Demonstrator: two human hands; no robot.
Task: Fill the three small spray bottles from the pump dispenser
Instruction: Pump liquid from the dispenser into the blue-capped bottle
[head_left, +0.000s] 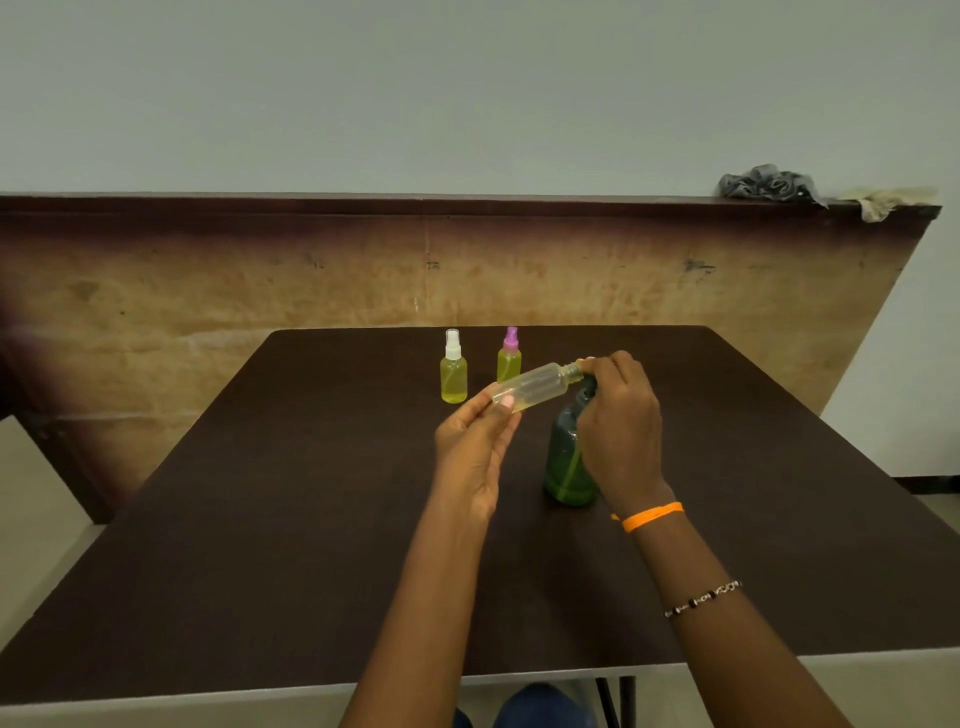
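- A dark matte table (260, 519) carries everything.
- The green translucent pump dispenser (566, 457) stands upright, its head gripped by the right hand (618, 415).
- The uncapped clear spray bottle (535, 387) is pinched at its base by the left hand (475, 452), lying tilted, neck pointing right towards the pump nozzle.
- Two capped yellow-filled bottles, white-capped (453, 371) and pink-capped (509, 356), stand behind.

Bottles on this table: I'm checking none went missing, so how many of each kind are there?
Capped spray bottles, standing: 2, white cap and pink cap
Uncapped spray bottle, held tilted: 1
Green pump dispenser: 1
Total: 4
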